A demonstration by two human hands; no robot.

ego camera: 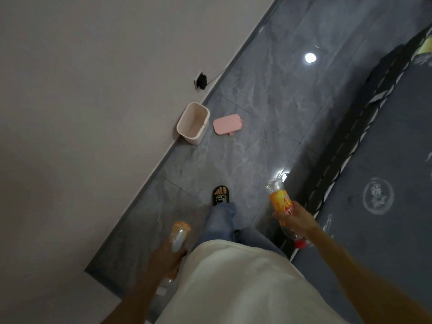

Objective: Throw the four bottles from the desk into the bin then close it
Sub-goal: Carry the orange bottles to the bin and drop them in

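Observation:
A small pale pink bin (193, 123) stands uncovered on the floor against the wall, some steps ahead of me. Its pink lid (227, 125) lies flat on the tiles just to the right of it. My right hand (295, 219) grips a clear bottle with an orange label (279, 200) and a red cap, held bottom forward. My left hand (167, 259) holds a blurred clear bottle with a pale orange label (180, 233), low beside my hip. The bin looks empty inside.
Grey marbled floor tiles (268, 94) run between the white wall (93, 90) on the left and a dark patterned mat or bed edge (374, 160) on the right. A black plug and cable (201, 81) sit on the wall behind the bin. My sandalled foot (221, 195) steps forward.

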